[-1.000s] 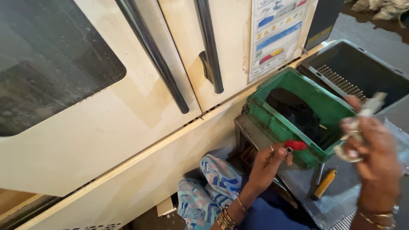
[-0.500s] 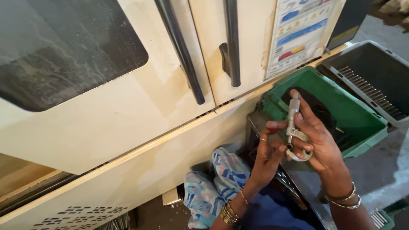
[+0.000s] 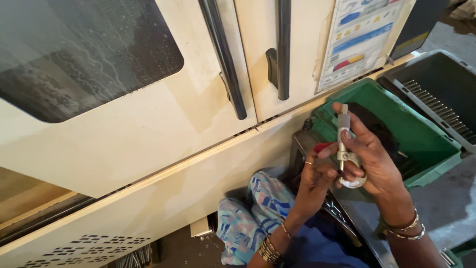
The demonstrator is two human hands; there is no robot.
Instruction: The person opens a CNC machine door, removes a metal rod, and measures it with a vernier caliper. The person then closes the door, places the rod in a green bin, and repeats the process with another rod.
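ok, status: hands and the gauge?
Right hand grips micrometer upright. Left hand fingertips at its frame. Green crate behind, nothing blocking.

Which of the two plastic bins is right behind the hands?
The green plastic bin, directly behind the right hand holding the metal micrometer. The grey plastic bin sits farther off, toward the upper right.

so the micrometer (image 3: 344, 149) sits upright between both hands, left hand (image 3: 313, 179) just left of the right hand (image 3: 373, 160), bin (image 3: 430, 144) behind them, machine doors (image 3: 198, 89) further left.
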